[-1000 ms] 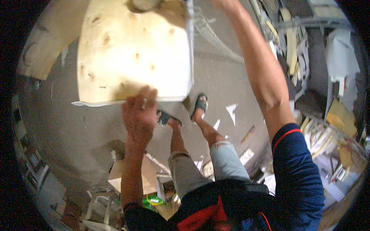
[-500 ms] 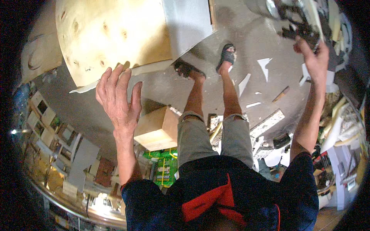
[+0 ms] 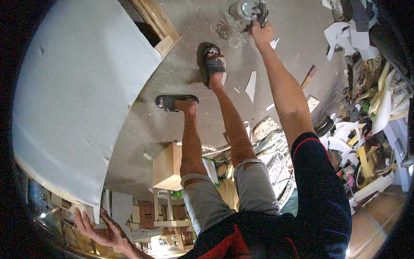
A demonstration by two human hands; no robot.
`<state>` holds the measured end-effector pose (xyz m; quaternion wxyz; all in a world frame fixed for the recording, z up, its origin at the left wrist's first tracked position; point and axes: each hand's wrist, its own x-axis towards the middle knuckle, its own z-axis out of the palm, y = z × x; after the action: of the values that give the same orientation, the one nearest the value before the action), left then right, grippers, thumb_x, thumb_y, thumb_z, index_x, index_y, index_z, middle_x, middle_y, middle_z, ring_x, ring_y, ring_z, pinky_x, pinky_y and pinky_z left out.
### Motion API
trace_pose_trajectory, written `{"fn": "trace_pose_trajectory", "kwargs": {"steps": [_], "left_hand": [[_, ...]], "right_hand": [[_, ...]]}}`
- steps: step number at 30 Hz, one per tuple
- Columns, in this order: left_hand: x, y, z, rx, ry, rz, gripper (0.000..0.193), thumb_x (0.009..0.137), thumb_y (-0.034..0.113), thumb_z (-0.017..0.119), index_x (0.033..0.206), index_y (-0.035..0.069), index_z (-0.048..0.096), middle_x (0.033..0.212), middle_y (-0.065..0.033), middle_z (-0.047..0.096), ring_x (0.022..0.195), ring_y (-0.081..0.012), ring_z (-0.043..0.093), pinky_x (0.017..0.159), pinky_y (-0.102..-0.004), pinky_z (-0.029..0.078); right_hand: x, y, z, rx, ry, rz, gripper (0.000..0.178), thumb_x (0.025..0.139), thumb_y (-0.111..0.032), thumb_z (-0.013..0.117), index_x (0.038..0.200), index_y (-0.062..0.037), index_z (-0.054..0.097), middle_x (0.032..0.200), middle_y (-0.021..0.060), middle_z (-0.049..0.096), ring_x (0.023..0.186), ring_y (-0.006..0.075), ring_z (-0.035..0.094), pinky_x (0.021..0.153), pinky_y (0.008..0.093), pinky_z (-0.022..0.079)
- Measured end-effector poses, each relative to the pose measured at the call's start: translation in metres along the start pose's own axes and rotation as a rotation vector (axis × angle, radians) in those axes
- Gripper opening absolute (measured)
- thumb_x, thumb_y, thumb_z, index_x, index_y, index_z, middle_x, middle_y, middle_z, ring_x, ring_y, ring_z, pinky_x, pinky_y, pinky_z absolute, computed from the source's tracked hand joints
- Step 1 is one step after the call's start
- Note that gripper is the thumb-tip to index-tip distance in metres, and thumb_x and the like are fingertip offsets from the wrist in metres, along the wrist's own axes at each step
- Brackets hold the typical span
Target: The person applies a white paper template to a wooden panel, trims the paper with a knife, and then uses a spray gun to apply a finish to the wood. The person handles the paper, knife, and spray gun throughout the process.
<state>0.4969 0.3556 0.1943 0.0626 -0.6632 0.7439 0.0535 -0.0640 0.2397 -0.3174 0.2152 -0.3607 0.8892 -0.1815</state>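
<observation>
My right hand (image 3: 262, 33) is stretched out at the top, closed around the dark handle of a spray gun (image 3: 260, 16) with a clear round cup (image 3: 244, 9); the gun is partly blurred. At lower left, my left hand (image 3: 101, 231) has its fingers spread, close by the lower corner of a large board (image 3: 82, 99) covered in pale grey sheet. Whether the fingertips touch that corner I cannot tell. The board's pale grey face fills the left side of the view.
A wooden frame edge (image 3: 159, 26) lies beyond the board. Near my sandalled feet is a wooden box (image 3: 168, 166). White scraps (image 3: 251, 86) and a wood-handled tool (image 3: 308, 77) lie on the floor. Heaped offcuts (image 3: 345, 142) stand along the right.
The board has turned from its bare wood face to its pale grey one. My left hand has gone down and left. My right hand with the spray gun has shifted left in view.
</observation>
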Motion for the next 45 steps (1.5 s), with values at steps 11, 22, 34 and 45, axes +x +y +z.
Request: {"fn": "trace_pose_trajectory", "kwargs": {"steps": [11,22,34,45], "left_hand": [[-0.006,-0.007,-0.019,0.025,-0.064,-0.105,0.053,0.094,0.037,0.067,0.131,0.002,0.056,0.136,-0.0203,0.057,0.132,-0.0399,0.048,0.11,-0.0575,0.038],[-0.004,-0.038,-0.008,-0.068,-0.002,0.077,0.045,0.076,0.006,0.079,0.119,0.004,0.066,0.118,-0.0146,0.067,0.114,-0.0357,0.06,0.1,-0.0451,0.044],[0.04,-0.041,-0.002,-0.335,0.143,0.498,0.025,0.073,0.007,0.079,0.095,0.011,0.068,0.088,-0.0017,0.066,0.083,-0.0229,0.06,0.075,-0.0365,0.041],[0.049,-0.05,0.01,-0.467,0.238,0.52,0.016,0.079,0.009,0.074,0.092,0.012,0.066,0.085,-0.0023,0.064,0.081,-0.0248,0.06,0.071,-0.0392,0.043]], "right_hand": [[0.022,-0.028,0.068,-0.141,-0.312,0.052,0.043,0.09,-0.037,0.072,0.106,0.0028,0.065,0.096,0.014,0.072,0.081,0.0252,0.072,0.072,0.0378,0.057],[-0.072,-0.058,0.01,0.104,-0.254,-0.05,0.047,0.095,-0.036,0.067,0.127,-0.0014,0.063,0.103,0.0149,0.071,0.087,0.0249,0.07,0.076,0.0375,0.057],[-0.434,-0.336,-0.169,0.545,-0.241,-0.82,0.053,0.07,-0.011,0.088,0.118,-0.0072,0.067,0.126,0.0108,0.064,0.11,0.0253,0.065,0.09,0.0371,0.055],[-0.444,-0.381,-0.163,0.496,-0.204,-1.002,0.044,0.066,-0.007,0.089,0.104,-0.0052,0.066,0.138,0.0178,0.056,0.12,0.0372,0.058,0.097,0.0439,0.05]]}}
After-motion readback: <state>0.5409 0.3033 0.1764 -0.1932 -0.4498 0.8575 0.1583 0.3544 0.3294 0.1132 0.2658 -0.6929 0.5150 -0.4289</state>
